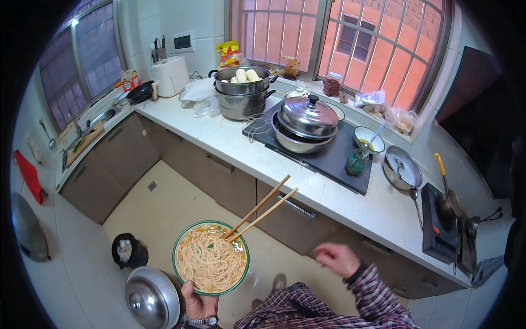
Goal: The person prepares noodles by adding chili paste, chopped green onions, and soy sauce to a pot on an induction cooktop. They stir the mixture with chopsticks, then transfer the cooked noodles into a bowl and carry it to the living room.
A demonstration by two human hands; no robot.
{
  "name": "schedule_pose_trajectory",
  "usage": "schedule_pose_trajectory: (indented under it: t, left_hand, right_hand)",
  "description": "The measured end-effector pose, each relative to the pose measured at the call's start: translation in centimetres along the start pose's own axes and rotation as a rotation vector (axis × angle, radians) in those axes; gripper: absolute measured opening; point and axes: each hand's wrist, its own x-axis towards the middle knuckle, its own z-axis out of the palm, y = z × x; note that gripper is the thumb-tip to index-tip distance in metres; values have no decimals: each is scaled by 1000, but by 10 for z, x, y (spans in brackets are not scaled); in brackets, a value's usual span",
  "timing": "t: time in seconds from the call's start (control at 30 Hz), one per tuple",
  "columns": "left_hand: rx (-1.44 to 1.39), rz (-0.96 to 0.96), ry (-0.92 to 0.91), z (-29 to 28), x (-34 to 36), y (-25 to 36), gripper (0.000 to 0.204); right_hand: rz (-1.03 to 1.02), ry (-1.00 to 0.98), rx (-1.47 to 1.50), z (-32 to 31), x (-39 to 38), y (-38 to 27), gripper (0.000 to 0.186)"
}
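My left hand [198, 300] grips a green-rimmed bowl [176, 257] at its near edge, with the thumb by the rim. Noodles [211, 257] in reddish broth with bits of green fill the bowl. A pair of wooden chopsticks [262, 211] rests in the noodles, leaning up and to the right over the rim. To the right of the bowl, my right hand [337, 259] hangs in the air before the lower cabinets. It holds nothing, its fingers loosely bent and a little apart, and it touches neither bowl nor chopsticks.
A lidded steel pan [308, 118] sits on the black stovetop [342, 175]; a pot with corn [241, 101] stands left of it. On the counter's right are a steel basin [390, 178] and an induction cooker [438, 230]. A bin [141, 256] and a metal lid [148, 304] are low on the left.
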Motion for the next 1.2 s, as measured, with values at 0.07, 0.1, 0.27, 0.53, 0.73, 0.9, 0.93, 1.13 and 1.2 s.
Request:
schedule_pose_trajectory:
  t: [0.07, 0.1, 0.27, 0.53, 0.73, 0.9, 0.93, 1.13, 1.2]
  left_hand:
    - [-19, -15, -38, 10, 45, -5, 72]
    - [-21, -18, -16, 13, 64, -7, 72]
    - [16, -10, -38, 40, 166, -22, 73]
    - [-32, 18, 36, 67, 291, -49, 73]
    - [-20, 35, 117, 56, 350, -52, 75]
    - [9, 31, 144, 42, 396, -46, 74]
    - [9, 23, 140, 40, 407, -44, 74]
    - [41, -45, 122, 37, 452, -36, 74]
    - [71, -78, 93, 38, 467, -31, 73]
  right_hand:
    - [-100, 152, -85, -55, 46, -31, 21]
    - [-112, 227, -114, -82, 67, -47, 20]
    - [-297, 398, -151, -216, 214, -100, 22]
    - [-122, 189, -286, -335, 515, -105, 39]
    - [-163, 70, -955, -314, 658, -88, 60]
    - [-115, 0, -1076, -300, 706, -70, 54]
    - [-115, -24, -1127, -298, 712, -67, 51]
    - [-185, 17, -1183, -297, 726, -72, 35]
    - [-223, 75, -1127, -309, 716, -85, 32]
